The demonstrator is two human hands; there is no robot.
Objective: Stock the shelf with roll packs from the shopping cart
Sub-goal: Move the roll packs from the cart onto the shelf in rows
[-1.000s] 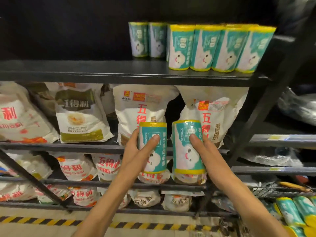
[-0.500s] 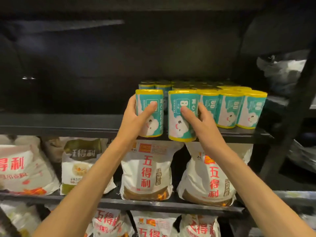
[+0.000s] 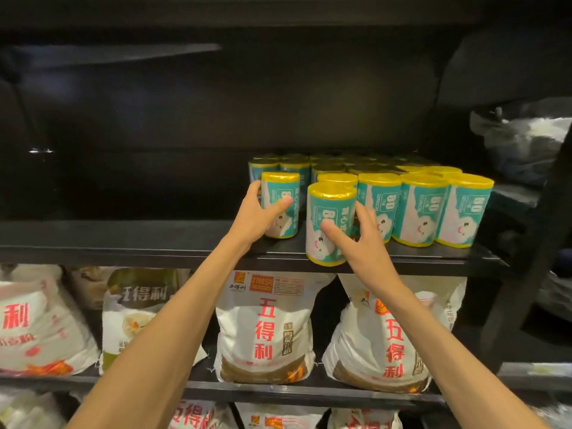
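Two teal roll packs with yellow ends are in my hands at the black top shelf (image 3: 123, 236). My left hand (image 3: 257, 216) grips one pack (image 3: 283, 193), which stands upright on the shelf at the left end of the stocked group. My right hand (image 3: 356, 239) grips the other pack (image 3: 329, 209), upright, its lower end hanging just past the shelf's front edge. Several identical roll packs (image 3: 424, 209) stand in rows to the right and behind. The shopping cart is out of view.
The left half of the top shelf is bare and dark. Below it, large white flour bags (image 3: 266, 329) with red lettering fill the lower shelves. A dark upright post (image 3: 538, 243) and plastic-wrapped goods (image 3: 523, 134) stand at the right.
Both hands have risen from chest height up to the top shelf with their packs. The left pack now rests on the shelf; the right pack has reached the front edge.
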